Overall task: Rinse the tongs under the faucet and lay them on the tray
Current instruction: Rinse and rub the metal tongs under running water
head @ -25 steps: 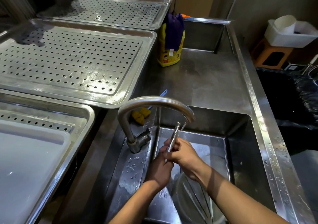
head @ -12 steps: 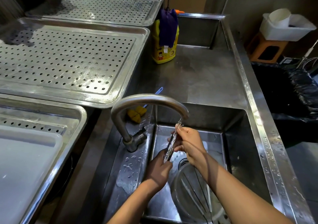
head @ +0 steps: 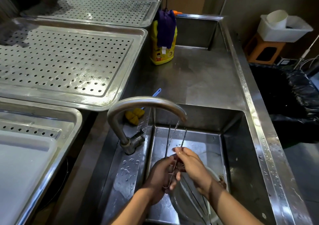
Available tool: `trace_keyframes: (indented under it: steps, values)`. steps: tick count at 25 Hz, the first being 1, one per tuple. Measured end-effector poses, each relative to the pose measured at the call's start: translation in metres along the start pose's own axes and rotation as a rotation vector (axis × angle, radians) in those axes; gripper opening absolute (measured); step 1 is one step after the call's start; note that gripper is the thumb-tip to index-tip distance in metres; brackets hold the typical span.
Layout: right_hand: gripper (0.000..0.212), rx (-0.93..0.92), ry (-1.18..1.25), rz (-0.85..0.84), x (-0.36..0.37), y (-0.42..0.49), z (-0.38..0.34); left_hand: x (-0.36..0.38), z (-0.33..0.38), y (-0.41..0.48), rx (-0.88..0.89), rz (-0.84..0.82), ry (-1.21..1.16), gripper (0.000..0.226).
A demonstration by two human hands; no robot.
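Thin metal tongs (head: 183,139) stand upright in the sink, their two arms spread apart under the faucet (head: 146,102), where a thin stream of water runs between them. My left hand (head: 159,174) grips the tongs' hinged lower end. My right hand (head: 191,162) pinches one arm of the tongs just above it. A large perforated steel tray (head: 119,79) lies on the counter to the left, beyond the faucet.
A glass bowl (head: 181,200) with a whisk lies in the sink (head: 241,155) below my hands. A yellow soap bottle (head: 161,55) with a purple cloth stands behind. More trays sit far left and near left. A black-lined bin (head: 293,103) is at right.
The tongs' arms have sprung apart; before they were held together. My right hand slid down from the tip toward the hinge. The camera moved in closer.
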State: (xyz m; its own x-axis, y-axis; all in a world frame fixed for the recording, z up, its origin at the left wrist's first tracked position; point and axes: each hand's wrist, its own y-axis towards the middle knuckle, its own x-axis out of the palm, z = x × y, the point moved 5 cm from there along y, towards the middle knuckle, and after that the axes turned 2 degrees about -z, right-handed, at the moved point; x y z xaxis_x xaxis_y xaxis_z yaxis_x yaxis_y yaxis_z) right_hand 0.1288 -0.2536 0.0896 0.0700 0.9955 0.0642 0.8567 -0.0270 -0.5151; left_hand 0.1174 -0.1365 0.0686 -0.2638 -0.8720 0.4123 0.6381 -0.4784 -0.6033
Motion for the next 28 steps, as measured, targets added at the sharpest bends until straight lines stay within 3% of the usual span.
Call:
trace_keyframes:
  steps: [3,8,12,15,19,23,28]
  values:
    - [0.030,-0.083,0.050,0.086,0.000,0.001,0.002,0.005,-0.002,0.016,0.007,0.147,0.160,0.044]
    - [0.026,-0.150,-0.062,0.181,-0.017,0.004,-0.003,0.010,0.032,0.024,0.247,0.466,0.613,0.030]
    - [0.023,-0.155,-0.110,0.061,-0.012,0.001,-0.006,0.011,0.057,0.034,0.291,0.402,0.361,0.009]
    - [0.023,-0.211,-0.290,0.062,-0.008,-0.005,-0.003,0.004,0.077,0.038,0.309,0.457,0.321,0.022]
    - [0.023,-0.252,-0.260,0.090,-0.006,-0.011,-0.003,0.000,0.070,0.043,0.319,0.521,0.219,0.014]
    - [0.025,-0.304,-0.251,0.073,-0.003,-0.019,0.002,-0.003,0.067,0.048,0.251,0.576,0.130,0.035]
    - [0.028,-0.243,-0.182,0.119,-0.014,-0.018,0.011,0.006,0.067,0.048,0.210,0.459,0.117,0.019]
